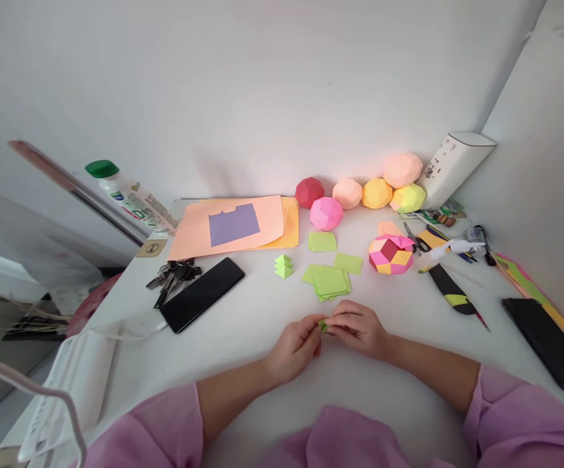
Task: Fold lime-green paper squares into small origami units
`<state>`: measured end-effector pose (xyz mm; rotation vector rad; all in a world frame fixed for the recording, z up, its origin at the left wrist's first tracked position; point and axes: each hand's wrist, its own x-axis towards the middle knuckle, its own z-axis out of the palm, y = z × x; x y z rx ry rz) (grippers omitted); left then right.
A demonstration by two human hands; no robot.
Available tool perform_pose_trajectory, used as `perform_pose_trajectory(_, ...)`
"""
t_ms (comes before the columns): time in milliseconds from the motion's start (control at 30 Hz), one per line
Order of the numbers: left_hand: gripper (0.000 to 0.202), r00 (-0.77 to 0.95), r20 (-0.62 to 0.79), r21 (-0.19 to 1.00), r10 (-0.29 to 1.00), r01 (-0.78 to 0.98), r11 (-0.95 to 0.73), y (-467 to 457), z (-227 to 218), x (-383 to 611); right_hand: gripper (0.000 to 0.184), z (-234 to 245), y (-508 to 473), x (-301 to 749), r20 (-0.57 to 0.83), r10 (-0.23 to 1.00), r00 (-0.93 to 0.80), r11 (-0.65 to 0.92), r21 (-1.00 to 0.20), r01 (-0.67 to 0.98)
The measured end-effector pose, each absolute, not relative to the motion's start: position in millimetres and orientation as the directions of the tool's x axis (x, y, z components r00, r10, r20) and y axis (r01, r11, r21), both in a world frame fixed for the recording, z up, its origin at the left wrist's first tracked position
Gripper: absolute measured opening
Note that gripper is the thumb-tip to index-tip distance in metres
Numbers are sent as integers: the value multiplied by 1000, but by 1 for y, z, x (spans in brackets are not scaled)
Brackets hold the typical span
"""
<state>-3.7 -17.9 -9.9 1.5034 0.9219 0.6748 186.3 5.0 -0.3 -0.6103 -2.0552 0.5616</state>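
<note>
Between my fingertips is a small green paper piece, mostly covered by the fingers. My left hand pinches it from the left, and my right hand pinches it from the right, both just above the white table. Just beyond my hands lies a loose pile of green paper squares, with one more green square farther back. A little stack of folded green paper pieces sits to the left of the pile.
Faceted paper balls line the wall. A patchwork paper ball with an opening stands right of the squares, near scissors, a utility knife and a glue bottle. Leftward lie a phone, keys and coloured sheets.
</note>
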Motion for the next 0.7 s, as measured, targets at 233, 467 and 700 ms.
perform_pose_trajectory(233, 42, 528, -102, 983, 843, 184, 3, -19, -7, -5, 15, 0, 5, 189, 334, 811, -481, 426, -900, 94)
perform_pose_trajectory(467, 37, 536, -103, 988, 838, 155, 22, -22, -6, -3, 17, 0, 6, 191, 145, 868, -475, 189, -981, 45)
perform_pose_trajectory(700, 26, 510, -88, 984, 856, 179, -5, -22, -6, -2, 23, -1, 5, 190, -13, 878, -479, 73, -984, 161)
